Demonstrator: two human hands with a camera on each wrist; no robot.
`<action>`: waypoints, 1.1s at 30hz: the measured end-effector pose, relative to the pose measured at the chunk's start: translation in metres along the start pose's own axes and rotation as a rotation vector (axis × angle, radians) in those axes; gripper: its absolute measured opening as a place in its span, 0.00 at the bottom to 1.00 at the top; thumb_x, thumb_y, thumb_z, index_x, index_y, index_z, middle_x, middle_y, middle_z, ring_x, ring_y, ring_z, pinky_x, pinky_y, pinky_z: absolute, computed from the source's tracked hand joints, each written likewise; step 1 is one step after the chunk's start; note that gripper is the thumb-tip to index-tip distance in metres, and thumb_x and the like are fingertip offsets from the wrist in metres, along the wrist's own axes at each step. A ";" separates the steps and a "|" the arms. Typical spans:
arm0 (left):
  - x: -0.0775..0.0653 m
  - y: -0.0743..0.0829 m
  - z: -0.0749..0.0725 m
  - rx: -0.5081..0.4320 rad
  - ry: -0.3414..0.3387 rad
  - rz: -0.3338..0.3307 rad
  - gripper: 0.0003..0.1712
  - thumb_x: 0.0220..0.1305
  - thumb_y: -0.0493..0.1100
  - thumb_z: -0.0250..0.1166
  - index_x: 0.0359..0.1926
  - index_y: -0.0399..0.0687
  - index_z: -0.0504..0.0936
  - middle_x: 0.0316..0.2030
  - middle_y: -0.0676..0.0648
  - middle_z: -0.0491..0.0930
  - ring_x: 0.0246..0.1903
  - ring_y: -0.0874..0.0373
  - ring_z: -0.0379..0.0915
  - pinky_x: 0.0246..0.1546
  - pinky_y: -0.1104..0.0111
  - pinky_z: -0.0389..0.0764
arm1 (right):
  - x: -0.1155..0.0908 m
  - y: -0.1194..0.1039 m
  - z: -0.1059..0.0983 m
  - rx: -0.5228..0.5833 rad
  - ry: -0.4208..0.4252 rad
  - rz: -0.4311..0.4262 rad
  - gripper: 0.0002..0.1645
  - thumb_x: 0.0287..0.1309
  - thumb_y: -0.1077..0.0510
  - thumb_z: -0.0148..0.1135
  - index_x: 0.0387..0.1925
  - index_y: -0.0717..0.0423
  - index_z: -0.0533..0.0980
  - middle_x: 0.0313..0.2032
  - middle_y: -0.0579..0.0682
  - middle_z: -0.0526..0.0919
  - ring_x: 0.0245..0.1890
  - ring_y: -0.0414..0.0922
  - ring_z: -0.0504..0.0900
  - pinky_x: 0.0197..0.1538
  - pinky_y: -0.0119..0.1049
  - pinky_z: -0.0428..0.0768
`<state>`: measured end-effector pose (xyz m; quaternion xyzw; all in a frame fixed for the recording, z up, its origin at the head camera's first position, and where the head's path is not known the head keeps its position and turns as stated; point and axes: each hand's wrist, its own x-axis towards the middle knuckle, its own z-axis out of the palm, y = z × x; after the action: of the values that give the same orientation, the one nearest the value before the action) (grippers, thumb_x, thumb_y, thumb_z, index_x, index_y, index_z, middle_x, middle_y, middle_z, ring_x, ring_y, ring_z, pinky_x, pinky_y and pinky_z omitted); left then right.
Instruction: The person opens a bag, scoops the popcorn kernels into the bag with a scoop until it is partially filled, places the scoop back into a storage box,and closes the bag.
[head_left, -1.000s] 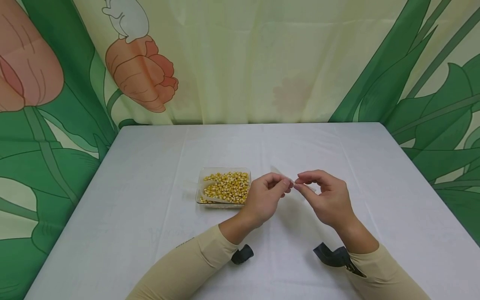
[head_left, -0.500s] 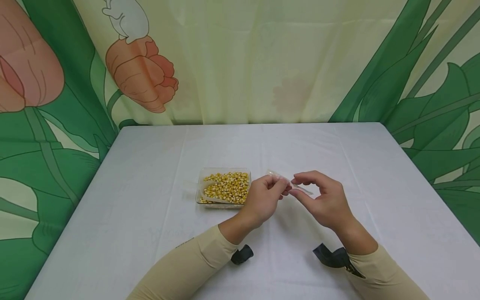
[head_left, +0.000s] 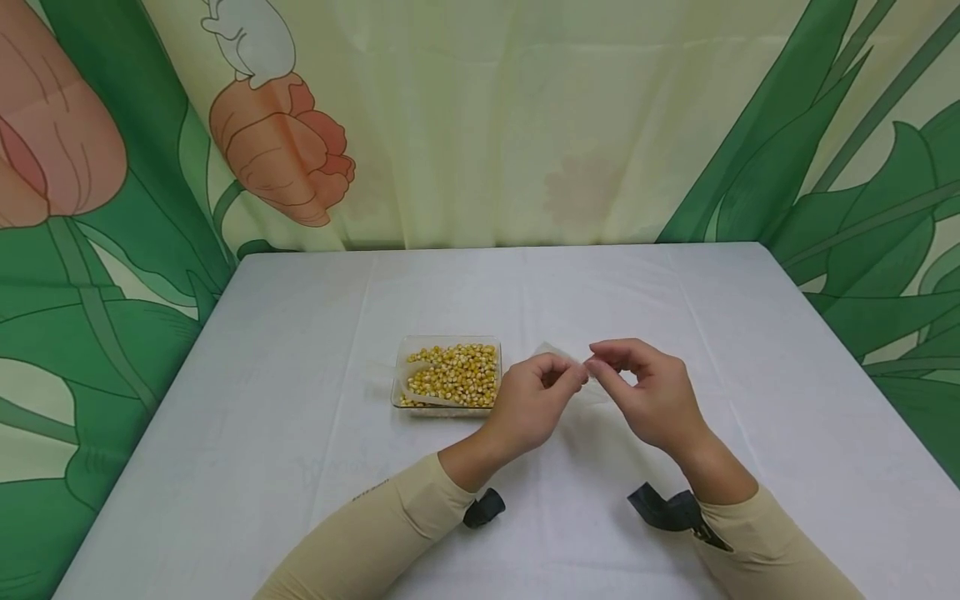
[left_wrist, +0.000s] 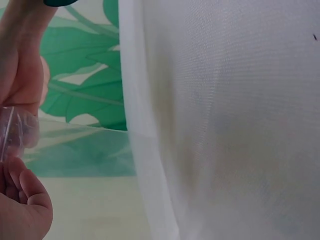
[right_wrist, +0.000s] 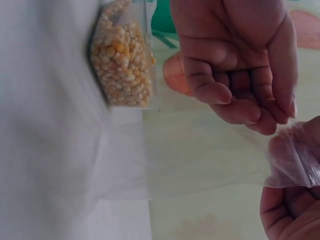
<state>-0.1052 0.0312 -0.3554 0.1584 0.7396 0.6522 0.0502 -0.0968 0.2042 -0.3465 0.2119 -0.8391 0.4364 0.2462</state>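
A clear zip-lock bag [right_wrist: 200,165] hangs down between both hands, thin and see-through, with its zip strip up by the fingers. My left hand [head_left: 534,400] pinches the bag's upper edge between thumb and forefinger. Close against it, my right hand [head_left: 656,396] pinches the same edge, fingertips nearly meeting the left ones. In the left wrist view, the bag's crumpled top [left_wrist: 12,130] shows between the two hands. Just left of the left hand stands a clear rectangular box [head_left: 397,379] of yellow corn kernels [head_left: 457,375].
Something pale and curved [head_left: 416,395] lies among the kernels in the box. A white cloth covers the table [head_left: 300,358]. Behind it hangs a printed curtain [head_left: 480,133] with leaves and flowers. Black straps [head_left: 666,510] stick out at both wrists.
The bag has turned, its wider face showing now behind the fingers. My right hand went slightly left, then back right, its fingertips again close to the left ones. The box has stayed put.
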 end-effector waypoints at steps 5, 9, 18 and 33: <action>-0.001 0.001 0.000 0.026 -0.009 0.004 0.10 0.71 0.43 0.63 0.37 0.42 0.85 0.33 0.53 0.83 0.34 0.65 0.74 0.37 0.71 0.77 | 0.000 -0.001 -0.001 0.005 -0.012 0.051 0.13 0.52 0.76 0.70 0.40 0.67 0.82 0.33 0.53 0.87 0.32 0.29 0.81 0.36 0.20 0.76; -0.001 0.000 0.000 0.015 -0.011 0.005 0.10 0.72 0.42 0.62 0.38 0.40 0.85 0.33 0.51 0.84 0.34 0.65 0.75 0.37 0.72 0.78 | -0.001 -0.001 -0.001 0.067 -0.078 0.045 0.16 0.51 0.77 0.70 0.43 0.66 0.81 0.34 0.52 0.87 0.34 0.31 0.82 0.36 0.23 0.77; -0.001 -0.001 -0.002 0.019 -0.033 0.017 0.11 0.72 0.43 0.62 0.37 0.41 0.85 0.33 0.51 0.83 0.34 0.65 0.74 0.35 0.72 0.77 | -0.001 0.002 -0.005 0.195 -0.125 0.102 0.15 0.53 0.78 0.67 0.44 0.69 0.80 0.34 0.55 0.86 0.34 0.34 0.83 0.37 0.25 0.81; 0.000 -0.001 0.000 0.116 -0.007 -0.034 0.11 0.71 0.45 0.58 0.35 0.46 0.84 0.29 0.56 0.81 0.32 0.63 0.73 0.34 0.70 0.76 | -0.001 -0.002 0.001 0.108 -0.064 0.035 0.15 0.49 0.79 0.69 0.39 0.67 0.81 0.28 0.53 0.85 0.27 0.33 0.80 0.26 0.25 0.80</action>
<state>-0.1053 0.0308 -0.3563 0.1507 0.7785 0.6068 0.0550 -0.0955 0.2028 -0.3463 0.2242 -0.8252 0.4784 0.1999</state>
